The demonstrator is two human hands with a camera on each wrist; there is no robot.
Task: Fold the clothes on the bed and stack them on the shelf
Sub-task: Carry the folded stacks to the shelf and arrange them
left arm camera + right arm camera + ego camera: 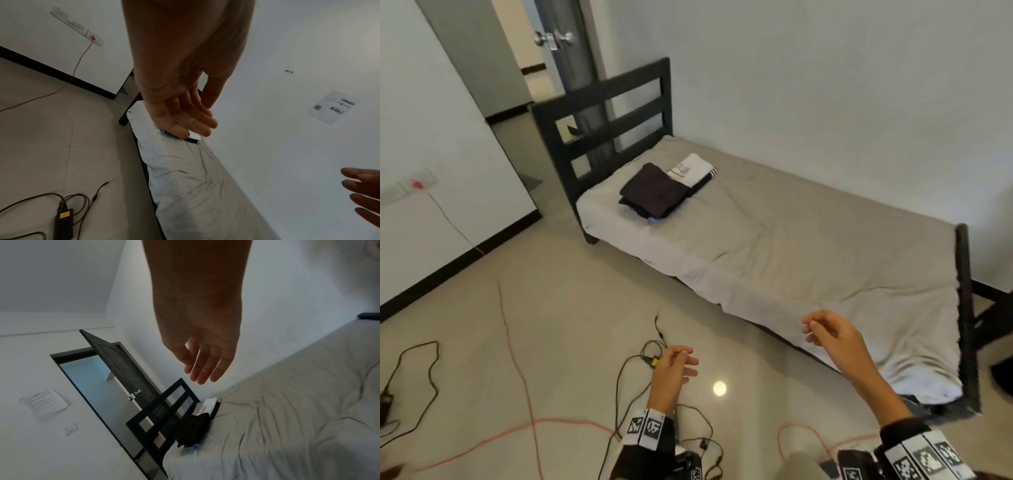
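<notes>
I see the bed [808, 246] along the wall, its grey sheet wrinkled, the dark headboard [606, 137] at the far end by the open door [571, 51]. The floor [551, 291] in front of it carries loose cables [431, 370] and an adapter [63, 222] with a yellow label.

At the head end of the bed, close to the headboard, lie the folded clothes: a dark stack [654, 192] near the front edge and, touching it on the wall side, a white stack [693, 168] with a striped black piece under it. In the right wrist view both piles sit just beside the headboard slats.

My left hand [671, 373] hangs over the floor, short of the bed's front edge, fingers relaxed and slightly bent, grasping nothing. My right hand [832, 335] hovers over the front edge near the foot end, fingers likewise released and loosely curved, empty. Both hands are well apart from the clothes. Each wrist wears a black band with printed square markers [647, 428].

A sheet of paper [333, 108] is stuck on the wall above the bed, and a socket strip [78, 27] sits on the side wall.
</notes>
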